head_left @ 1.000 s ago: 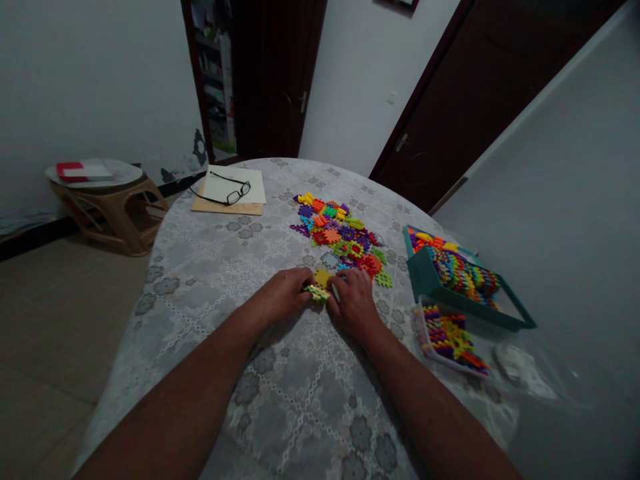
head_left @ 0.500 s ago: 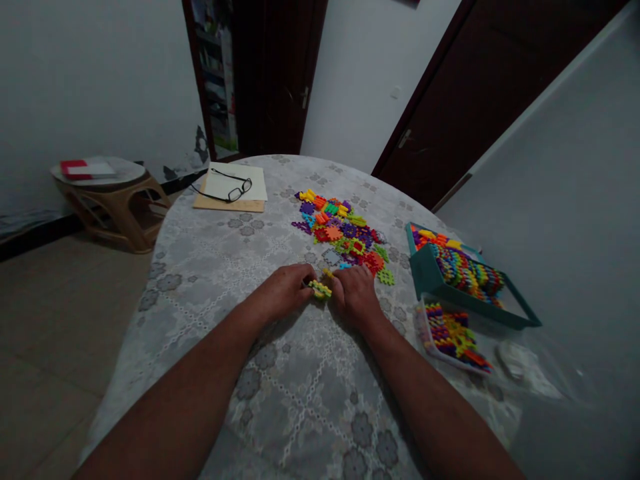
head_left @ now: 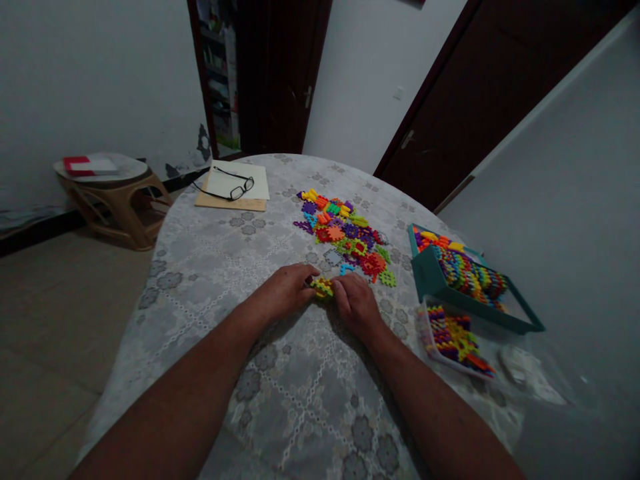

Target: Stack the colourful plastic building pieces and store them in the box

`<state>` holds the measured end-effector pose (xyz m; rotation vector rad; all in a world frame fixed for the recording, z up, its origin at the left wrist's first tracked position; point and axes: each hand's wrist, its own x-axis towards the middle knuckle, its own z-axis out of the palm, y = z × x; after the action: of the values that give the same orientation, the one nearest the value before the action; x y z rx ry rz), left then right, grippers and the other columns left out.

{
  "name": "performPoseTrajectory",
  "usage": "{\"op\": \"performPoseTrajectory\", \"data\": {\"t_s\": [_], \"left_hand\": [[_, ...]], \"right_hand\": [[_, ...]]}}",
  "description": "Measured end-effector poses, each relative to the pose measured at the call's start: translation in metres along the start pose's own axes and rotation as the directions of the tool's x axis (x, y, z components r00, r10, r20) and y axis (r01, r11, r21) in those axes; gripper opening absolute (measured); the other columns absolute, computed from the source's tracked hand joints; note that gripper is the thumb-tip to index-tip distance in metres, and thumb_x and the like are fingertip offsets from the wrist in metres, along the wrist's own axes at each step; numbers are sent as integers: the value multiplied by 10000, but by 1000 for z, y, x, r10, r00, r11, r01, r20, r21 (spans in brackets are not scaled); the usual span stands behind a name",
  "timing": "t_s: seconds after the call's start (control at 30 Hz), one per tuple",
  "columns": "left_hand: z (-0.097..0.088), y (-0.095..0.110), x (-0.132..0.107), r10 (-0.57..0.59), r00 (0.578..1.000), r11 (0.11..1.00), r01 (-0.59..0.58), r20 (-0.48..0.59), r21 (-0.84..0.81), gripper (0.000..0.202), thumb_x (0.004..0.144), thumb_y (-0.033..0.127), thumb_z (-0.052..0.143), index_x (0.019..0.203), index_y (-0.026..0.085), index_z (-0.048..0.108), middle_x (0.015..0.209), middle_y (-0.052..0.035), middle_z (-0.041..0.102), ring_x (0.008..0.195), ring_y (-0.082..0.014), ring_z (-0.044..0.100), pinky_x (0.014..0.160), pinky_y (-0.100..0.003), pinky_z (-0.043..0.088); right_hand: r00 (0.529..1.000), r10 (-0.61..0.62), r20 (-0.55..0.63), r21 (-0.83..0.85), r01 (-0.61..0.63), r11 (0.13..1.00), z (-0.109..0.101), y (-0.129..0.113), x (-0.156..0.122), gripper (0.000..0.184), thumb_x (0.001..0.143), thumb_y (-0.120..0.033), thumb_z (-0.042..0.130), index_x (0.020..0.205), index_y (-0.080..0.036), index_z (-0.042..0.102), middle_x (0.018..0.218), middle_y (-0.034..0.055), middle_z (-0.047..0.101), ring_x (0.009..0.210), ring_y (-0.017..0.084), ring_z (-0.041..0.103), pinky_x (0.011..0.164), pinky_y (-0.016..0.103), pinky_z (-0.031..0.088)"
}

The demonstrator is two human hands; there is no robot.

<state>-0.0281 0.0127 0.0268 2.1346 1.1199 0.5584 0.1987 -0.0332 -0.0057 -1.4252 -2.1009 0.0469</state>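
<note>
Close together over the middle of the table, both of my hands grip a small yellow-green assembly of interlocking plastic pieces. My left hand is closed on its left side, thumb toward me. Fingers curled, my right hand pinches the right side of it. The fingers cover parts of the assembly, so its full shape is hidden. Just beyond my hands lies a loose pile of coloured interlocking pieces, with a light green piece at its near right edge.
At the right stand a teal box and a clear plastic tub, both with rows of coloured pieces. Clear plastic packaging lies beside the tub. Black glasses rest on papers at the far left. A stool stands left of the table.
My right hand has come up against the assembly; the yellow piece that stuck up at its fingertips now sits with the assembly. My left hand keeps its grip. The view has shifted slightly.
</note>
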Motion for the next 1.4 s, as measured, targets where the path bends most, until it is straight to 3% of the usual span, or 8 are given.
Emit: {"op": "performPoseTrajectory", "data": {"t_s": [0.27,0.4,0.53,0.8,1.03,1.23,1.3,1.4], "left_hand": [[-4,4,0,20,999,1000,-21,51,18,218,917,170,679,1109,250,747,1172,-68,779,1097,-241,700,998,-344,506],[-4,5,-1,12,997,1000,-13,70,19,181,937,177,667,1091,250,724,1120,-56,790,1049,-234,709,941,-330,502],[-2,5,-1,5,997,1000,-7,73,20,171,937,170,658,1076,255,712,1091,-49,791,1008,-230,708,900,-323,493],[-3,6,-2,7,997,1000,-8,79,11,168,950,190,660,1092,263,710,1098,-46,792,990,-226,700,872,-316,482],[-3,9,-3,13,997,1000,-14,78,5,144,948,196,664,1072,253,713,1083,-50,790,971,-224,706,844,-307,476],[-3,8,-2,11,997,1000,-11,78,10,156,938,201,668,1074,257,717,1098,-52,794,1017,-235,709,875,-321,491],[-3,7,-2,8,997,1000,-9,83,13,158,937,204,671,1077,261,719,1107,-52,794,1030,-237,707,881,-323,494],[-3,8,-3,9,997,1000,-10,79,13,161,945,219,679,1095,264,718,1131,-54,793,1032,-238,707,879,-323,493]], "right_hand": [[999,26,-25,149,-22,989,-4,0,-1,406,1151,-348,429,1004,-216,784,962,82,789,920,219,726,871,330,544],[984,145,-104,211,-121,970,-7,16,1,326,1111,-319,469,1108,-218,778,1014,71,809,959,219,752,912,326,566],[938,256,-232,29,-256,966,-16,44,2,276,997,-221,522,1115,-186,769,1085,116,793,1036,276,725,993,403,558],[953,219,-211,-301,-277,913,-32,76,-7,510,882,-80,547,1358,-148,718,1361,197,633,1258,347,590,1093,496,510],[955,244,-168,-309,-286,907,-25,92,-8,337,910,-92,524,1105,-178,785,1237,170,697,1170,318,611,1082,494,503],[935,202,-292,-85,-236,968,-31,66,2,315,957,-165,493,1162,-189,732,1198,147,714,1165,297,641,1062,451,526],[956,203,-212,47,-198,979,-35,48,3,308,973,-198,504,1179,-197,733,1134,107,747,1037,264,688,957,388,554],[988,152,37,212,-156,965,-37,26,1,283,997,-235,531,1165,-216,758,978,35,771,852,213,704,806,318,538]]}}
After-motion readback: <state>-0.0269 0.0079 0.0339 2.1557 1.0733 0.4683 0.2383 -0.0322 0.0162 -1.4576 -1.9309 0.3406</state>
